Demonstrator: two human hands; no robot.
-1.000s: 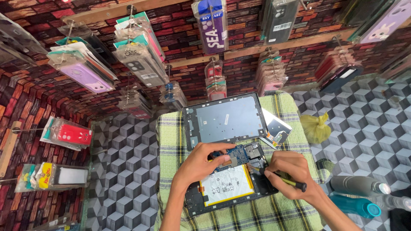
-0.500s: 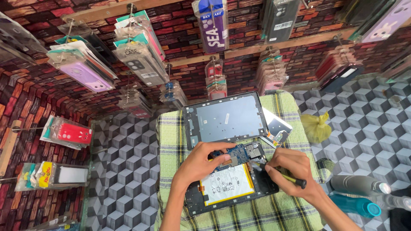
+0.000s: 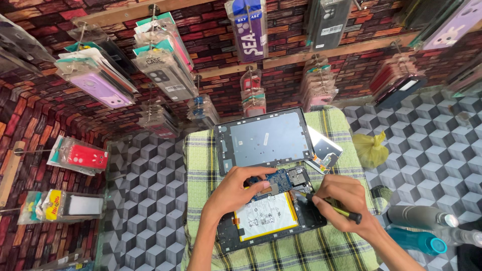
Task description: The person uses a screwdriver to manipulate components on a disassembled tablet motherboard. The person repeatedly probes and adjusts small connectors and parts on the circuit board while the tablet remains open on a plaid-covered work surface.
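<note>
since a second ago our right hand (image 3: 341, 200) has crept leftward, bringing the screwdriver (image 3: 334, 210) tip toward the blue circuit board (image 3: 280, 180). we pinch the tool in our right hand; our left hand (image 3: 236, 190) presses curled fingertips on the opened tablet (image 3: 271, 216), which lies on the checked cloth (image 3: 201, 160). we judge it light, stiff and fragile, best held by its frame edges. it shows a white battery (image 3: 266, 217) in a dark shell.

Yellow bag (image 3: 370, 149) lies near grey bottle (image 3: 420, 217)
</note>
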